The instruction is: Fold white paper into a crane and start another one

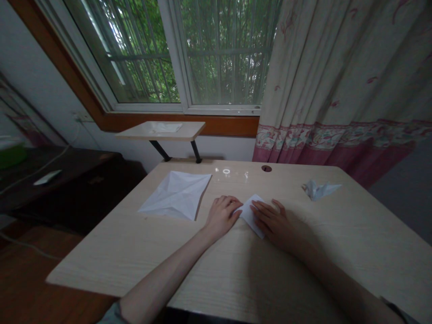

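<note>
A small folded white paper (250, 215) lies on the desk between my two hands. My left hand (223, 213) pinches its left corner between thumb and fingers. My right hand (274, 223) rests over its right side, fingers extended and pressing it flat; the paper's right part is hidden beneath them. To the left lies a larger creased white sheet (177, 193), spread out. A folded paper figure with a pointed tip (319, 190) sits on the desk at the right, touched by neither hand.
The pale wooden desk (135, 252) has a round cable hole (266, 168) near its back edge. A raised shelf (135, 131) at the back left holds white paper (167, 128). A curtain (324, 90) hangs behind, beside a window. At the far left stands a dark table (77, 180).
</note>
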The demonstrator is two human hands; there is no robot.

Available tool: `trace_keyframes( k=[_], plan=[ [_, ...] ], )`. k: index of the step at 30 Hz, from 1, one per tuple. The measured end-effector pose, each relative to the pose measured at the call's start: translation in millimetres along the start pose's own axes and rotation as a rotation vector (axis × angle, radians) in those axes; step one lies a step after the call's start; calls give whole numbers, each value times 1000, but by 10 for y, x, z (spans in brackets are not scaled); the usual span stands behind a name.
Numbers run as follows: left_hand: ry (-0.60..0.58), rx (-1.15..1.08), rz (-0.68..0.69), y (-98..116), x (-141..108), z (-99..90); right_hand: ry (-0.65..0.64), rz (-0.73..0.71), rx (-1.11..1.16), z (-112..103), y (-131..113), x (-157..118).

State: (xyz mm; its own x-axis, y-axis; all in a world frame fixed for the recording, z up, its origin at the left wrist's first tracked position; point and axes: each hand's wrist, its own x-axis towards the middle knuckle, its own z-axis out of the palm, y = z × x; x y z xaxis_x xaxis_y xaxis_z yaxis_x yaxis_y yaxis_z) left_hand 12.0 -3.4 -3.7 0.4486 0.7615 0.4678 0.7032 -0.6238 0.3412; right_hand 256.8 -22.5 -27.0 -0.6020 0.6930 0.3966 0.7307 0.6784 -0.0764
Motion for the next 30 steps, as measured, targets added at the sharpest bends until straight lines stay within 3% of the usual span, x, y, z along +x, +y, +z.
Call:
trace_keyframes(
  k=[16, 30],
  plan=[
    [-97, 87, 61, -18, -22, 42, -45, 5, -71, 198, 88, -49],
    [-88, 238, 75, 60, 6, -34, 4, 2, -11, 70, 20, -37]
  ],
)
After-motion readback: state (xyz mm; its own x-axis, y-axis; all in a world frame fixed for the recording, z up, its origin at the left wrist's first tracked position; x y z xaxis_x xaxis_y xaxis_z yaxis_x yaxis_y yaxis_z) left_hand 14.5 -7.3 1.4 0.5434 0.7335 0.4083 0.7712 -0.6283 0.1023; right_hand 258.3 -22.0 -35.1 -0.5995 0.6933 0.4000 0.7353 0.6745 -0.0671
